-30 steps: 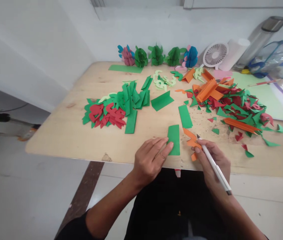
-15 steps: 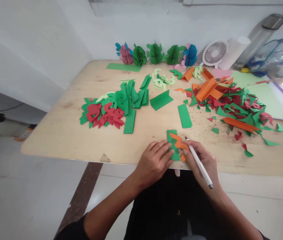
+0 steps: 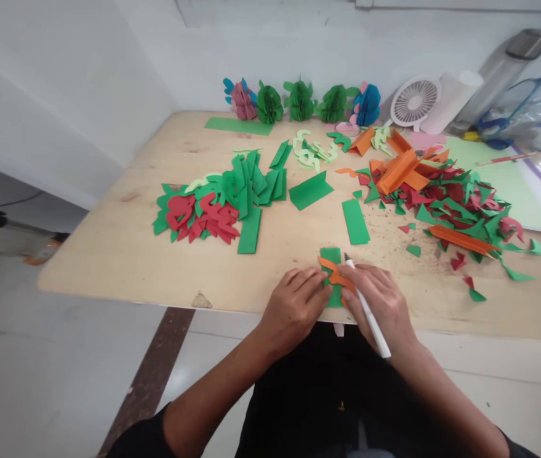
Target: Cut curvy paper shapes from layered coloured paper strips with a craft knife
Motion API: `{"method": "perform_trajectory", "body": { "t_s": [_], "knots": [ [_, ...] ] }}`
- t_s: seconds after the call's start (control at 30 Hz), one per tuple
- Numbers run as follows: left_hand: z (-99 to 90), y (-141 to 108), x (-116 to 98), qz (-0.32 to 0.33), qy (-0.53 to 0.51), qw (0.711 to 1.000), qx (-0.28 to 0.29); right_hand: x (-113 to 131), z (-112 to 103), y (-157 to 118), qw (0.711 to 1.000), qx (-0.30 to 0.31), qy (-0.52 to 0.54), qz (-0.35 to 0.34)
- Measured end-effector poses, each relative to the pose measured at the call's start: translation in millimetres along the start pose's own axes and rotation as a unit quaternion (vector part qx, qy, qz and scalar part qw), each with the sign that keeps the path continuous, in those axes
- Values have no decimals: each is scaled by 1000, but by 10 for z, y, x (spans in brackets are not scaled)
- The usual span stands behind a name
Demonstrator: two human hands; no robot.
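A small green paper rectangle (image 3: 331, 254) lies at the table's near edge, with a curvy orange paper cutout (image 3: 333, 274) over it. My left hand (image 3: 295, 305) has its fingers bent over the rectangle's left side, pressing it against the table. In my right hand (image 3: 381, 302), a white pen (image 3: 370, 321) is gripped, its dark tip pointing away from me near the cutout's upper right. My right fingers also touch the cutout and cover part of it.
Red cutouts (image 3: 217, 219) and folded green papers (image 3: 250, 232) are piled left of centre. Green, red and orange scraps (image 3: 461, 213) heap up at right. Along the wall stand honeycomb paper figures (image 3: 302, 102), a small fan (image 3: 414, 102) and a clear bottle (image 3: 494, 79).
The orange cutout has shifted left onto the green rectangle. My right hand moved left with it, bringing the pen along. My left hand has hardly moved.
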State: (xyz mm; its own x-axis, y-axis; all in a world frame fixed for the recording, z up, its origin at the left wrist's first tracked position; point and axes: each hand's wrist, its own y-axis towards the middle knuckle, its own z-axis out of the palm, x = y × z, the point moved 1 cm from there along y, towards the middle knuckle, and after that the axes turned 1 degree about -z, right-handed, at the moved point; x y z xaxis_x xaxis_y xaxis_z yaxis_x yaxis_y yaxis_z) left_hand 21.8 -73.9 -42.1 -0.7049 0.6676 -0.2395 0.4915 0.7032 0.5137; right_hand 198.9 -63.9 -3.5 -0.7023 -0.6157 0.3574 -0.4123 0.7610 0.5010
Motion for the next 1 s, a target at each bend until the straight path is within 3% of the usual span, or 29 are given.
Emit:
{"method": "perform_trajectory", "body": {
  "t_s": [0.17, 0.3, 0.6, 1.0],
  "knots": [
    [-4, -6, -34, -10, -4, 1000, -4, -22, 128, 77, 993, 104, -4, -56],
    [-17, 6, -39, -23, -6, 1000, 6, -105, 163, 120, 987, 143, -22, -69],
    [-42, 20, -45, -24, 4, 999, 23, -219, 211, 294, 980, 162, -36, -106],
    [-59, 86, 35, -54, -17, 997, 54, -335, 314, 351, 988, 136, 23, -63]
  ]
}}
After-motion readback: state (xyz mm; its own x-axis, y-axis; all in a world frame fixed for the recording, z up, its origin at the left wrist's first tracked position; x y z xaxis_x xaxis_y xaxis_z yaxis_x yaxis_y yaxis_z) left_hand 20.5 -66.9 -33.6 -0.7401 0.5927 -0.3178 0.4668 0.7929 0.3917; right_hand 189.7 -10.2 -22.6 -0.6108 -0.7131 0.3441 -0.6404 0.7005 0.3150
